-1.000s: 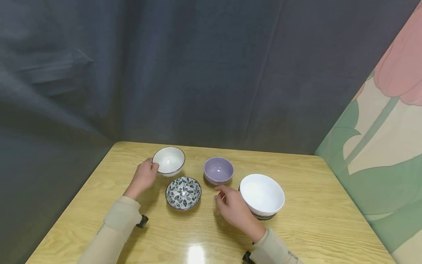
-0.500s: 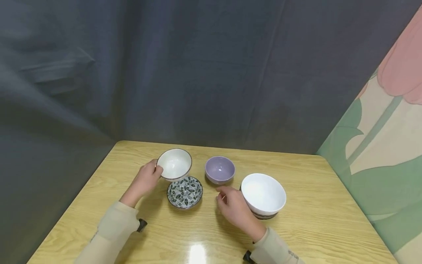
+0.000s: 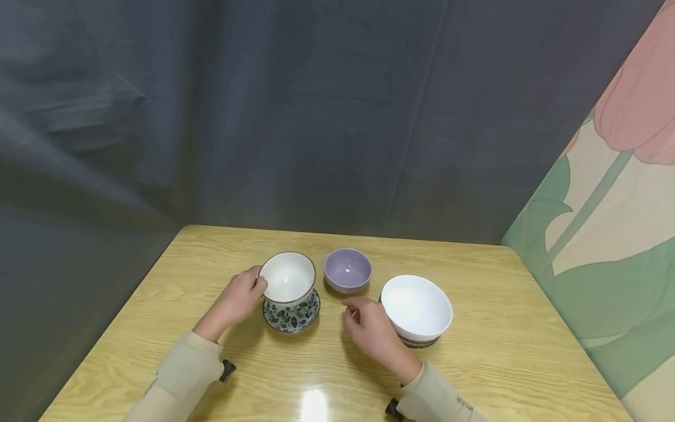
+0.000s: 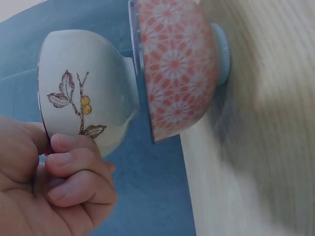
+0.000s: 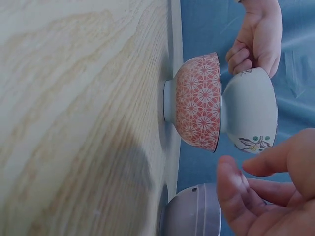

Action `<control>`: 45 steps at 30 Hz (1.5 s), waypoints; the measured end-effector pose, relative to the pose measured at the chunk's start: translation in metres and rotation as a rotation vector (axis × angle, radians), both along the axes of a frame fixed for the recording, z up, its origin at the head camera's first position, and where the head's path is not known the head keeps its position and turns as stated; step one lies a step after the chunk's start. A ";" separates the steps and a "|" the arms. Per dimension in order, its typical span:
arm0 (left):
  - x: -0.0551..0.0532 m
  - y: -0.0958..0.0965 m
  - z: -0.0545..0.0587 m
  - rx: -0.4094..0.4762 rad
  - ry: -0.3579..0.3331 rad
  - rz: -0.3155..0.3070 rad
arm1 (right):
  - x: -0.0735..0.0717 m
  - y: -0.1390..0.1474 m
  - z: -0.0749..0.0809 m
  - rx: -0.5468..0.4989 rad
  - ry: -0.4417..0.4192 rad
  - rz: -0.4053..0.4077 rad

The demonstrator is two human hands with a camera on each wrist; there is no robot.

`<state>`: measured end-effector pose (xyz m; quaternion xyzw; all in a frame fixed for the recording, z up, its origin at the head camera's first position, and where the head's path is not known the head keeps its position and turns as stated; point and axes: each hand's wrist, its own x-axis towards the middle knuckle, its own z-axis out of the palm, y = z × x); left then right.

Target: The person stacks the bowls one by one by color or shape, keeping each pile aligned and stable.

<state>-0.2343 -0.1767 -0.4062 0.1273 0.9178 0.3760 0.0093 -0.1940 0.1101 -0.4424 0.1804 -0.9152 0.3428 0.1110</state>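
Observation:
My left hand (image 3: 238,297) pinches the left rim of a white bowl (image 3: 289,275) with a thin dark edge. Its outside bears a brown twig with yellow berries, as the left wrist view shows. The foot of this bowl is right at the mouth of a patterned bowl (image 3: 292,319), which has green leaves inside and red flowers (image 4: 172,64) outside. In the head view the white bowl hides the back of the patterned one. My right hand (image 3: 375,334) holds nothing, its fingers loosely bent, between the purple bowl (image 3: 347,271) and a larger white bowl (image 3: 416,308).
A wooden table (image 3: 501,328) bears all the bowls. The large white bowl sits over something dark-banded (image 3: 422,343) at the right. Behind the table hangs a dark curtain (image 3: 337,117); a flower-printed cloth (image 3: 617,246) is at the right side.
The left hand has carried the white bowl rightward and toward me, from beside and behind the patterned bowl to over it. The right hand has stayed about where it was.

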 end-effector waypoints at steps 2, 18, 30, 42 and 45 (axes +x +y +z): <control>0.001 0.000 -0.003 -0.001 -0.002 -0.012 | 0.000 -0.001 0.000 -0.007 -0.006 0.001; 0.008 0.004 -0.016 -0.027 0.001 -0.032 | -0.004 -0.011 -0.006 -0.184 -0.128 0.089; 0.007 0.004 -0.026 -0.008 -0.045 -0.038 | -0.009 -0.020 -0.008 -0.313 -0.211 0.141; 0.011 0.018 -0.035 -0.005 -0.029 -0.021 | -0.009 -0.024 -0.007 -0.435 -0.329 0.169; 0.011 0.024 -0.036 0.004 -0.018 -0.022 | -0.008 -0.023 -0.005 -0.440 -0.344 0.147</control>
